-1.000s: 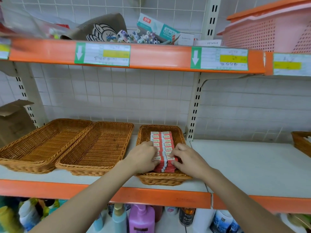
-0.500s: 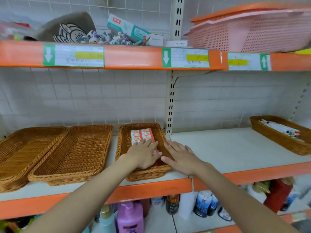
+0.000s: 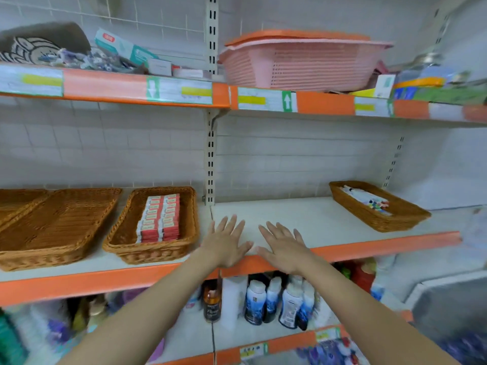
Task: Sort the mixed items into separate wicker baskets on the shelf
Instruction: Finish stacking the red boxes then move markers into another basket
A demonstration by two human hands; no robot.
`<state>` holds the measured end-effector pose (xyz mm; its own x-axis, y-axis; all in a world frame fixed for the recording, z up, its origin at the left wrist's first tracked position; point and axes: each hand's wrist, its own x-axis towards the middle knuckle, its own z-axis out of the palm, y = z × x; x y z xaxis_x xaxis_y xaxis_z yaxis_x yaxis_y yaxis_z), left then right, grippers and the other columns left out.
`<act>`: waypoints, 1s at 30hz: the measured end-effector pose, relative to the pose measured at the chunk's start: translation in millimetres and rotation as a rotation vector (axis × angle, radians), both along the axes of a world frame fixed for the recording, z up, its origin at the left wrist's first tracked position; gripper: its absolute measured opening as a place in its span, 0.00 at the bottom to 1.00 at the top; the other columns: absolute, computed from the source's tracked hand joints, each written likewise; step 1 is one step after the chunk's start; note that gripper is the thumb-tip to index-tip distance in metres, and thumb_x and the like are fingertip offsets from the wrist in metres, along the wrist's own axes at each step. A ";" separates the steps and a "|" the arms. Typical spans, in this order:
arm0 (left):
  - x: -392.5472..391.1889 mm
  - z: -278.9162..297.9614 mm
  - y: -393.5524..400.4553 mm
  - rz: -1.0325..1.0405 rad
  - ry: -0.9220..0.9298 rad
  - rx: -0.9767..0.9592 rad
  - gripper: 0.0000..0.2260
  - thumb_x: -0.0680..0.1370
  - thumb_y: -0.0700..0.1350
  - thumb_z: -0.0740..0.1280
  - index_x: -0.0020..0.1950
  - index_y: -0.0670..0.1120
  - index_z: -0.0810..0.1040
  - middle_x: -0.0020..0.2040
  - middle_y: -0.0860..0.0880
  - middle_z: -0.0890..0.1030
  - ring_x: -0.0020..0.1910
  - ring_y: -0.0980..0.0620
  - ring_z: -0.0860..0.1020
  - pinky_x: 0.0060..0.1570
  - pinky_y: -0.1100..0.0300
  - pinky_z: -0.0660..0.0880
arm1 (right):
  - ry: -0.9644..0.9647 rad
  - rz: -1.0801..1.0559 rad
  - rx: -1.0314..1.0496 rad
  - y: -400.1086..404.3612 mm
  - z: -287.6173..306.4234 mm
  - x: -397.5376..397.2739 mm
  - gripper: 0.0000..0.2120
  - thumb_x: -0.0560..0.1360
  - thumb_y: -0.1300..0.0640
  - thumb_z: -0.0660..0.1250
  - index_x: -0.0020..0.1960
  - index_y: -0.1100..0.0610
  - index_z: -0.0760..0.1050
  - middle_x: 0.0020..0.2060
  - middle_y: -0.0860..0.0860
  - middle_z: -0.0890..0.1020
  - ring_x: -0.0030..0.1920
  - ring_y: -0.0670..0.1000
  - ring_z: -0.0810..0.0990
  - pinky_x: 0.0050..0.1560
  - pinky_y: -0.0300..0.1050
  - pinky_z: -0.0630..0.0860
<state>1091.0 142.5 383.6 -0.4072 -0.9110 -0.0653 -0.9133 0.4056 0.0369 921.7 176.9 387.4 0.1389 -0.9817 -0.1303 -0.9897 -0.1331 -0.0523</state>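
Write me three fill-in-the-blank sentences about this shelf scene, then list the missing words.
1. The red and white boxes lie in a ____ basket.
2. The left hand and right hand both hold ____.
3. On the upper shelf sits a plastic basket coloured ____.

Missing words: wicker; nothing; pink
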 end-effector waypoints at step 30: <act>-311.3 26.2 -85.0 -0.303 0.038 0.028 0.30 0.81 0.62 0.43 0.79 0.50 0.39 0.79 0.46 0.40 0.78 0.46 0.41 0.75 0.48 0.40 | -0.017 -0.375 -0.110 -38.5 18.5 -301.2 0.32 0.81 0.38 0.47 0.79 0.49 0.40 0.79 0.51 0.42 0.78 0.54 0.41 0.76 0.56 0.44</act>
<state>779.7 57.5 409.8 -0.6631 -0.7455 -0.0679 -0.7484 0.6581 0.0832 620.6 138.5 405.9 -0.2306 -0.9728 -0.0219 -0.9699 0.2316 -0.0750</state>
